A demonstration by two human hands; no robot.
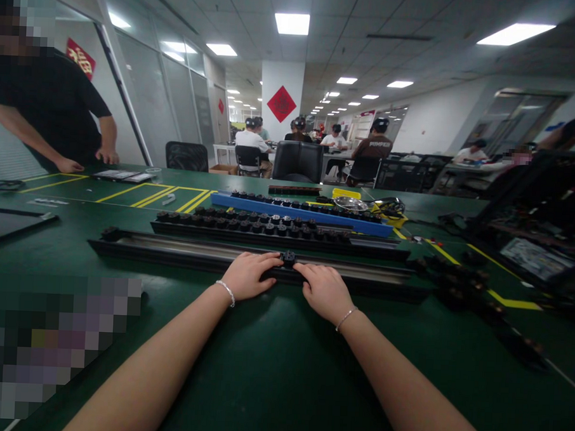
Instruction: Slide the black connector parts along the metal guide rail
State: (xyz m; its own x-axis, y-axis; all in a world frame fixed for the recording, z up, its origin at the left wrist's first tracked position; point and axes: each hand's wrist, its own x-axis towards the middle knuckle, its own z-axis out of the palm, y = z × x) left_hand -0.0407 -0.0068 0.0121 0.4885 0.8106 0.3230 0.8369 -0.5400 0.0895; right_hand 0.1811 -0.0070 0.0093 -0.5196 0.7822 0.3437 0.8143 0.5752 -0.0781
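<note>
A long black channel (172,248) lies across the green table, with a small black part (289,259) standing in it near the middle. My left hand (250,275) touches the left side of that part with its fingertips, thumb apart below. From the right, my right hand (326,291) meets the same part with its index finger, the other fingers resting by the channel's front edge. Both hands seem to hold the small part between them. Behind lie a black rail (372,245) with rows of round black parts and a blue rail (301,214) with similar parts.
Loose black parts (460,280) lie to the right on the green table (261,379), near a dark open case (538,252). A yellow tray (390,213) and metal dish (349,203) stand behind. A person (49,103) leans at the far left; others sit farther back.
</note>
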